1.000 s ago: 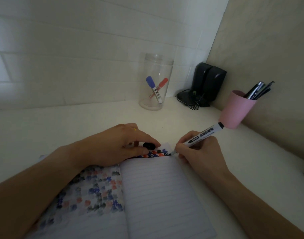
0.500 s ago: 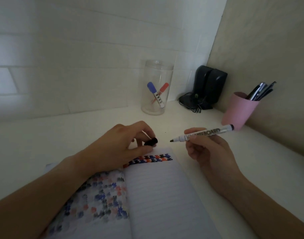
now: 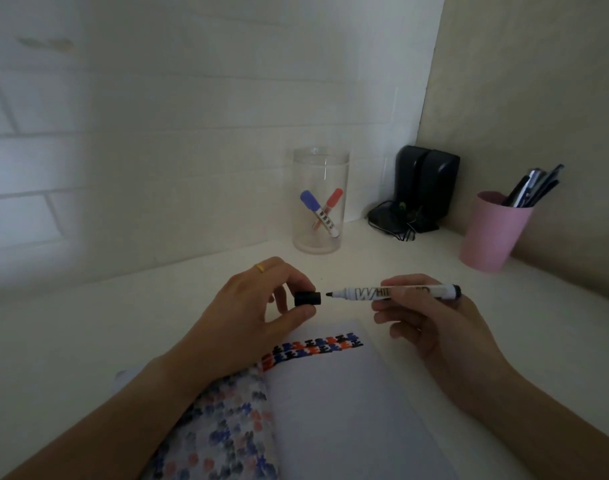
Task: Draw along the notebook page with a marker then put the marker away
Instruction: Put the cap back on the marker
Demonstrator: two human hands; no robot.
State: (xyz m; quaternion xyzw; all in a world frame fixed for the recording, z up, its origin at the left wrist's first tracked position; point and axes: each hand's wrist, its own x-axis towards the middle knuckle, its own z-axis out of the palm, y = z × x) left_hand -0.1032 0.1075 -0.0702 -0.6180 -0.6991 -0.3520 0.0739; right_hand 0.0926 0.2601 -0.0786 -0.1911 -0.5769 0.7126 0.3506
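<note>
At frame center, my left hand [image 3: 254,306] pinches one black cap [image 3: 307,298]; my right hand [image 3: 431,327] grips one marker [image 3: 393,293] lettered "WHI", the rest hidden.

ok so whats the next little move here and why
Probably slide the marker tip into the black cap: the right hand holds it uncapped, level, tip just short of the cap's opening in the left hand.
</note>
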